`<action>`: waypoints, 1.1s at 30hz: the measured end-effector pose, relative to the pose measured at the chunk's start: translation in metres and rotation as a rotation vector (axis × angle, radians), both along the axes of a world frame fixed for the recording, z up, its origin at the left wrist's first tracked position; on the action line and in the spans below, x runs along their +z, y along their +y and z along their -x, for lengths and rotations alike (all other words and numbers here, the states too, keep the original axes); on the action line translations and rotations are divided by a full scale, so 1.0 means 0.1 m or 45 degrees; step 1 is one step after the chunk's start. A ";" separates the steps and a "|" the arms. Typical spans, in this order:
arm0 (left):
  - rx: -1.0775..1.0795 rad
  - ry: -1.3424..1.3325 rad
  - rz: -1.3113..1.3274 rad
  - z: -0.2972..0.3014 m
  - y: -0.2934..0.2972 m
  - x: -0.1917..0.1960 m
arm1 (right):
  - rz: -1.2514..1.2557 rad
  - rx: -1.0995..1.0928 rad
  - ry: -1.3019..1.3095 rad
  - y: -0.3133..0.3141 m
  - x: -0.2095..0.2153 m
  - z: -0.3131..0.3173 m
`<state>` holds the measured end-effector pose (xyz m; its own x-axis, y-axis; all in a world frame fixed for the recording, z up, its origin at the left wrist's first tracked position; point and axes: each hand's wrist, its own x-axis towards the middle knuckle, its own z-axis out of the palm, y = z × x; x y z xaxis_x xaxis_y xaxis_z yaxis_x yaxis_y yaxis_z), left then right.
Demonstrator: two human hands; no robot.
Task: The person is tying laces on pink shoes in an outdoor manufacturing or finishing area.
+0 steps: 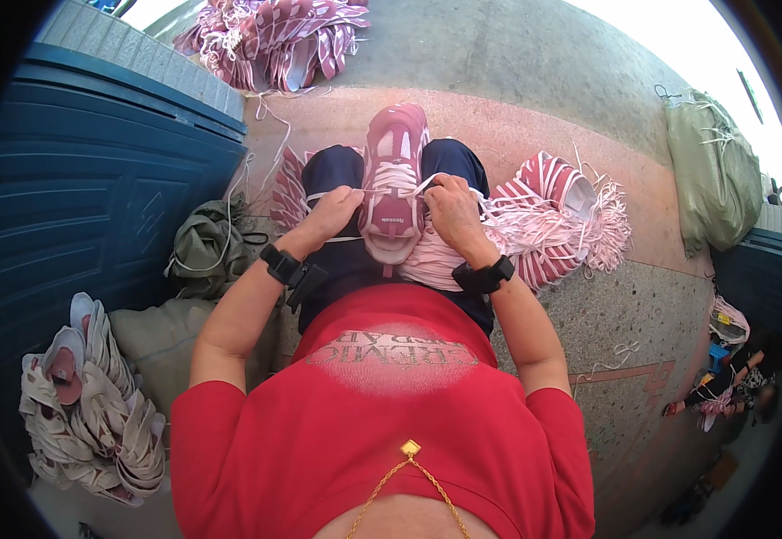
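I see the pink shoe [380,211] between the knees [454,160], its long axis running away from the red shirt [382,431], toe at the far end. Just left of the shoe, the left hand [335,211] pinches one end of the white lace [422,186]; just right of it, the right hand [454,211] pinches the other. I judge both equally near.

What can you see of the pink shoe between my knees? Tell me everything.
The pink shoe lies between your knees, toe pointing away from you, its pale-lined opening nearest. It looks like fabric in darker and lighter pinks, with pale panels near the toe and lettering on the tongue. White laces criss-cross its middle, with no bow showing; your left grip and right grip hold them out to either side. The underside is hidden.
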<state>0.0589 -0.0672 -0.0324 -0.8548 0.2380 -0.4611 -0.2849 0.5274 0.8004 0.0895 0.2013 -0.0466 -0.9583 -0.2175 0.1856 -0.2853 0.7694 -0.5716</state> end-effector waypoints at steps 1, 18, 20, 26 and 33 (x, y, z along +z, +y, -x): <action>-0.023 -0.103 -0.066 0.01 -0.03 -0.01 | -0.043 -0.018 -0.051 -0.02 -0.01 0.00; -0.429 0.923 0.597 0.05 0.09 0.01 | -0.268 -0.112 0.216 -0.14 -0.04 0.05; -0.568 1.087 0.794 0.10 0.12 0.10 | -0.238 -0.095 0.280 -0.12 -0.07 0.03; -1.014 1.346 0.984 0.21 0.31 0.28 | -0.228 -0.073 0.265 -0.12 -0.07 0.03; -0.406 0.714 0.629 -0.03 0.20 0.04 | -0.332 -0.037 0.213 -0.17 0.13 -0.09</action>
<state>0.0615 -0.0472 -0.0285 -0.9153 0.3902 -0.1001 0.3130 0.8452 0.4332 0.0986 0.1844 -0.0336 -0.9256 -0.2516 0.2827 -0.3345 0.8932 -0.3005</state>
